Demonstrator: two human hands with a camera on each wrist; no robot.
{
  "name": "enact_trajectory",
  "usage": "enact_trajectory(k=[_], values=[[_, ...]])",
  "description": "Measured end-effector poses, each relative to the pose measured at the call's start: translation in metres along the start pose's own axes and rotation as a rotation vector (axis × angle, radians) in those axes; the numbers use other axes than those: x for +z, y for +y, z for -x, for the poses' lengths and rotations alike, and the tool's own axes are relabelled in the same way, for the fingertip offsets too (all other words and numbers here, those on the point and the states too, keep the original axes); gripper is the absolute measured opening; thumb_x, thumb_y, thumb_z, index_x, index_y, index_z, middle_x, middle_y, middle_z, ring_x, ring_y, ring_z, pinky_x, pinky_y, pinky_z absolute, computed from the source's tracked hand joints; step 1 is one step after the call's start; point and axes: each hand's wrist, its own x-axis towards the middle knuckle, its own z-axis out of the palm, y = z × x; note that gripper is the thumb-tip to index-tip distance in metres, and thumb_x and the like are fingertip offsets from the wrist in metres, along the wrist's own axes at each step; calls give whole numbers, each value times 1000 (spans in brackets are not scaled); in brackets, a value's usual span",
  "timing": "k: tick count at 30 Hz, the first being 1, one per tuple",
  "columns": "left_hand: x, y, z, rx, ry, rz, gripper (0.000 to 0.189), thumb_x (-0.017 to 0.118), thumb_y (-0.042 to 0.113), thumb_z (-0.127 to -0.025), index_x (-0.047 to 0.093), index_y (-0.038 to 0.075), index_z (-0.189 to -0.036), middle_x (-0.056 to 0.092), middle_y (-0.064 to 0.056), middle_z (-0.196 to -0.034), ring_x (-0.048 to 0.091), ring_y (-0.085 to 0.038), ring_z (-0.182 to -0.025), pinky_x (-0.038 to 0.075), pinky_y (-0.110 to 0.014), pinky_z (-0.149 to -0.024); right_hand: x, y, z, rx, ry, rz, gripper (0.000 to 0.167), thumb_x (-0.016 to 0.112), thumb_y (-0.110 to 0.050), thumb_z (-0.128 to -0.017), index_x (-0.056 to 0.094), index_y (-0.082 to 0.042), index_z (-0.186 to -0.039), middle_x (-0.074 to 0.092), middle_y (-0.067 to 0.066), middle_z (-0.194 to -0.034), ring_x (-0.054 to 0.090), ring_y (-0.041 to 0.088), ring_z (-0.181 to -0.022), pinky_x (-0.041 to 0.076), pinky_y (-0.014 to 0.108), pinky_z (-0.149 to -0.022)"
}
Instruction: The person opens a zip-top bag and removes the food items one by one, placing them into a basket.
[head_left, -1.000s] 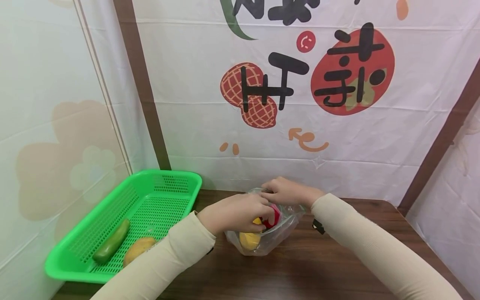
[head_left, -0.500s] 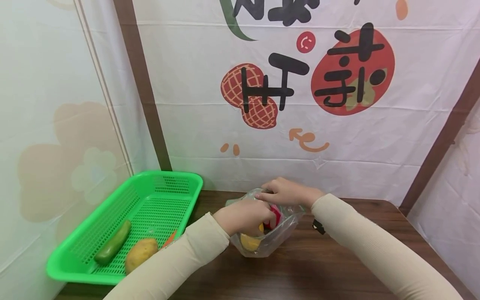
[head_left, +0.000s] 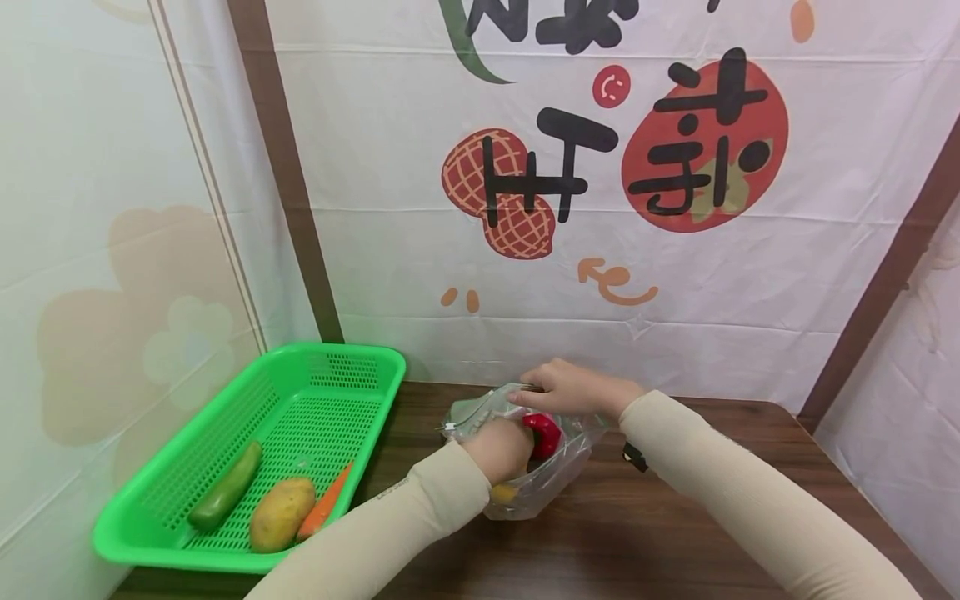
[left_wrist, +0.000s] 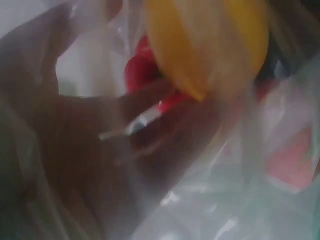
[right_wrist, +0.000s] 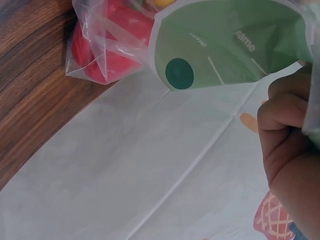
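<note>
My left hand [head_left: 504, 450] is deep in the mouth of a clear plastic bag [head_left: 558, 479], its fingers out of sight from above. The left wrist view, blurred and veiled by plastic, shows that hand spread, thumb well apart from the fingers, which touch or lie just by a yellow thing [left_wrist: 215, 47]; I cannot tell which. The yellow thing is cut off at the top there, and from above only a sliver shows through the bag's near side. Beside it in the bag sits a red thing [head_left: 543, 436], partly behind my left hand. My right hand [head_left: 570, 387] pinches the bag's far rim, fingers curled, though the tips are hidden in the right wrist view. That view also shows a green panel [right_wrist: 220, 45] on the bag, with lettering mostly too small to read.

Outward to the left, my sleeve [head_left: 390, 517] covers the near right corner of the green basket [head_left: 112, 546]. In it lie a cucumber [head_left: 227, 486], a potato [head_left: 282, 514] and, right of that, a carrot [head_left: 327, 502]. Basket and bag rest on the brown tabletop [head_left: 637, 533]. Beyond hangs a printed white cloth [head_left: 375, 250], its topmost lettering cut off.
</note>
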Motion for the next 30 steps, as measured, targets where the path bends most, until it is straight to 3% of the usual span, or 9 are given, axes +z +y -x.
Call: enact_trajectory(k=[4,8,11,14,22,27,30], values=[[7,2,-3,-64,-7,-5,25,77,30,-84,74,5,-84,68,-4,-84,63,-15,-75,55,-29,-76,1,-1,-1,-4,-3,2,31,59,-35,-102,61,-19,-76,43,-10,-61,45,5,-57,43,25,-58],[12,1,-5,-58,23,-17,33,76,34,-84,74,2,-89,70,-7,-93,67,-20,-93,54,-33,-87,3,-1,-3,-4,-8,6,29,59,-30,-102,60,-20,-75,41,-11,-61,44,4,-58,42,25,-59],[16,-1,-7,-50,6,12,35,75,33,-83,73,1,-95,69,-8,-101,59,-24,-112,46,-37,-100,4,0,-4,12,-20,-6,27,60,-29,-102,61,-20,-76,42,-10,-61,45,5,-58,43,25,-59],[21,-2,-10,-58,-23,22,35,72,31,-84,72,1,-101,66,-7,-108,47,-25,-125,39,-41,-105,5,0,-5,27,-31,-13,27,60,-30,-101,61,-20,-77,44,-9,-61,47,6,-58,44,25,-60],[26,1,-13,-57,-39,-8,31,70,28,-87,72,1,-102,64,-7,-108,44,-26,-126,40,-42,-103,5,-2,-6,11,-32,-4,29,59,-32,-102,61,-17,-77,44,-10,-62,45,5,-59,44,25,-60],[24,3,-7,-72,-49,62,47,73,27,-85,62,-2,-120,61,-19,-118,55,-34,-112,48,-43,-96,6,-3,-5,20,-36,-9,29,59,-30,-102,59,-18,-75,44,-10,-61,44,4,-57,43,24,-58],[23,4,-2,-42,-43,50,46,75,28,-83,61,1,-118,61,-20,-115,58,-34,-103,48,-44,-94,6,-2,-3,19,-35,-2,31,59,-30,-102,59,-13,-75,43,-10,-61,43,4,-57,42,24,-58]])
